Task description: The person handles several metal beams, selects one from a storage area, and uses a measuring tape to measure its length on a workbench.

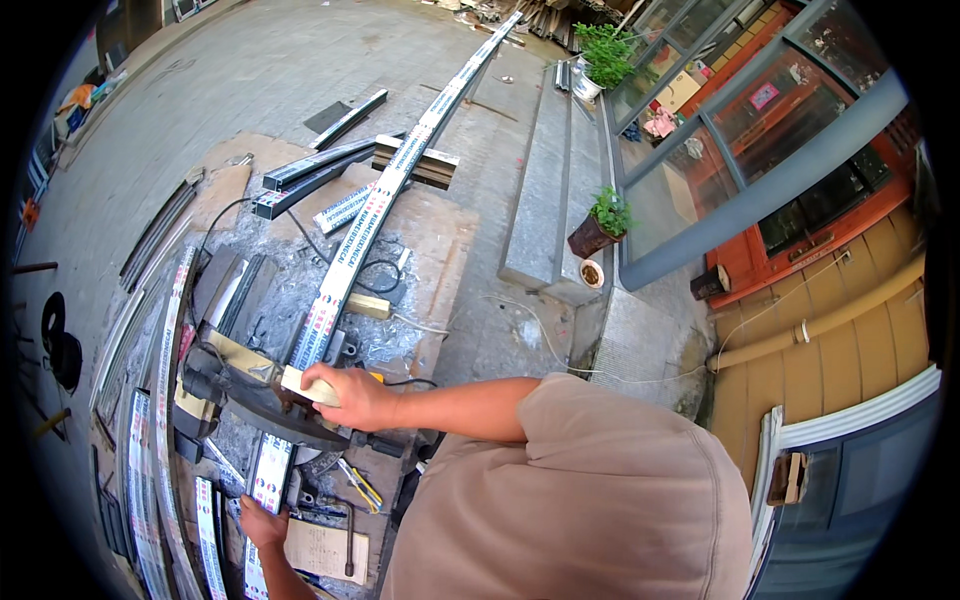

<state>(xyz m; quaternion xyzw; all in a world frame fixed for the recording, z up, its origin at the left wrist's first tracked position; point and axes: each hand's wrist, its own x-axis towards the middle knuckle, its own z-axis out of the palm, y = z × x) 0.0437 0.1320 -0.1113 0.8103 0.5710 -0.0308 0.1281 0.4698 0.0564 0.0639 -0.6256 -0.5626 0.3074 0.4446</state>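
Observation:
A long metal profile (372, 212), wrapped in printed white and blue film, runs from the dark cutting machine (270, 408) far across the yard. My right hand (352, 397) is closed round a pale wooden block (312, 388) at the near end of this profile, beside the machine. On the machine's near side lies a shorter length of filmed profile (270, 472). My left hand (263, 523) grips this length at its lower part, the fingers partly hidden. Whether the two lengths join beneath the machine is hidden.
Several dark profiles (318, 172) lie at the bench's far side, more (147, 480) at its left. A notepad (328, 550), a hex-shaped bent wrench (349, 540) and a yellow-handled tool (360, 485) lie near my left hand. Steps (541, 180) and potted plants (600, 228) stand right.

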